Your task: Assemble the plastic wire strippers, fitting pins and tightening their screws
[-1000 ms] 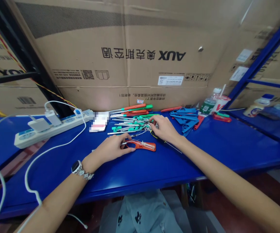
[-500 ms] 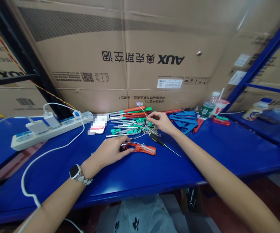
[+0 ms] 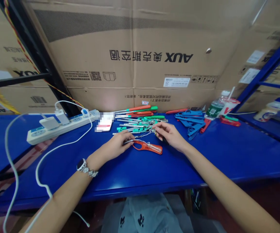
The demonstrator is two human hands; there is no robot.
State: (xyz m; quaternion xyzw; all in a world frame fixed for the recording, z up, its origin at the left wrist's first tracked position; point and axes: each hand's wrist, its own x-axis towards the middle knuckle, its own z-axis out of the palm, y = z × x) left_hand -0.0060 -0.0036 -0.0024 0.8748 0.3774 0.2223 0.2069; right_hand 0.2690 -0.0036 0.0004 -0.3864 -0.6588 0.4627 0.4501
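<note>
My left hand (image 3: 120, 142) is closed, thumb and fingers pinching the left end of an orange lighter half-shell (image 3: 143, 146) and a metal tube in it. A clear fuel tank (image 3: 155, 148) and a thin white wire lie inside the shell. My right hand (image 3: 167, 134) has its fingertips pinched together at the near right edge of a pile of metal lighter tubes with green ends (image 3: 135, 129) and white wires. What sits between those fingertips is too small to make out. The screwdriver is almost wholly hidden beneath this hand.
Orange and green long lighters (image 3: 137, 110) lie behind the pile. Blue shell parts (image 3: 190, 121) are heaped at the right, near a bottle (image 3: 214, 108) and a cup (image 3: 229, 106). At the left are a phone (image 3: 105, 122) and a power strip (image 3: 64, 126) with white cables. Cardboard (image 3: 140, 38) stands behind.
My right hand has come down and nearer, from above the pile to its near right edge, covering the screwdriver. My left hand stays at the orange half-shell. The view has shifted slightly.
</note>
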